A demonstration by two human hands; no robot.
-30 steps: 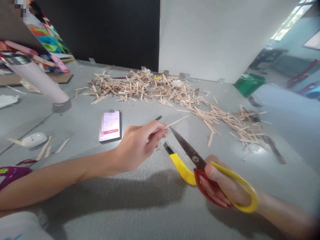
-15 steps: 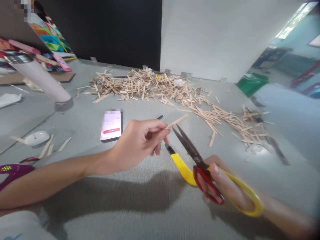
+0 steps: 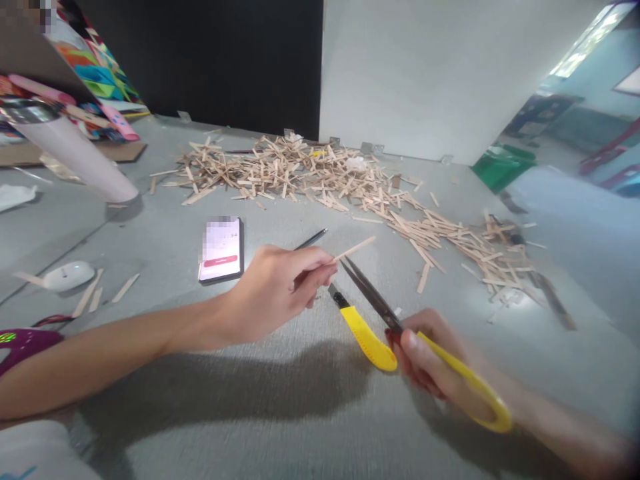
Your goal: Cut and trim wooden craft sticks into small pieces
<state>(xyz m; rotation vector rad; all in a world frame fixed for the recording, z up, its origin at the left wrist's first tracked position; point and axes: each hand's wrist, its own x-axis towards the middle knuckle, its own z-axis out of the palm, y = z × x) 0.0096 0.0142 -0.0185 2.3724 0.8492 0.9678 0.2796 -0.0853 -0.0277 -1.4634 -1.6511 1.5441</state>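
My left hand [image 3: 287, 287] pinches one end of a thin wooden stick [image 3: 357, 247], which points up and to the right. In my right hand [image 3: 433, 360] are scissors [image 3: 374, 298] with dark blades and red and yellow handles; the blades are nearly closed, their tips just below the stick near my left fingertips. A yellow-handled cutter [image 3: 370, 339] lies on the grey table between my hands. Behind my left hand lies a pen [image 3: 313, 238], partly hidden. Many wooden sticks [image 3: 280, 170] are heaped farther back.
A phone [image 3: 221, 250] lies left of my left hand. Farther left are a white mouse [image 3: 69, 275], a few loose sticks [image 3: 126, 288] and a pale bottle [image 3: 75, 153]. Black and white panels [image 3: 395, 73] stand behind the heap. A green bin [image 3: 503, 167] is at the right.
The scissor blades have come closer together, and my right hand has closed and shifted slightly left. My left fingers have moved a little, and the stick sits slightly lower. More of the pen shows.
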